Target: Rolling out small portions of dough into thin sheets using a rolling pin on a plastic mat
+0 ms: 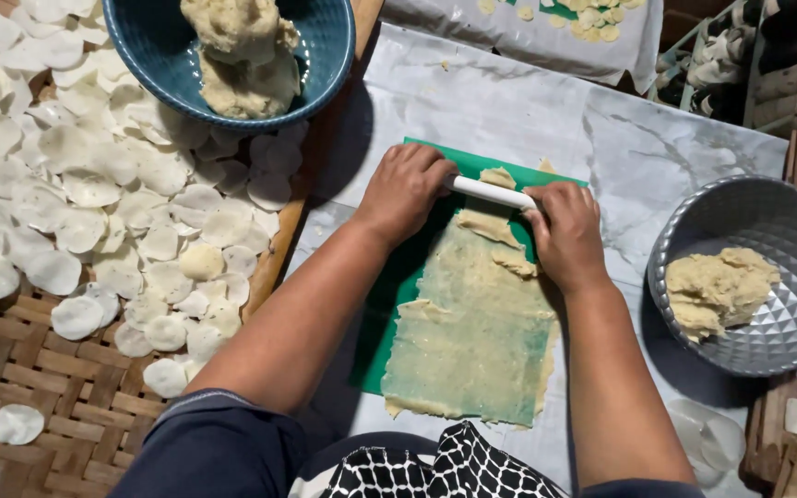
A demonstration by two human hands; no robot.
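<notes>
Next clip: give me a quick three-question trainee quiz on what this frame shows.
1. True or false: both hands press on the white roller.
2. What lies flattened on the green mat? A) thin dough sheet B) folded cloth C) sliced fruit
3. Which bowl sits nearer the right hand: the blue bowl or the silver bowl?

Key: 1 true, the left hand too. 2 A, the dough sheet. 3 the silver bowl.
</notes>
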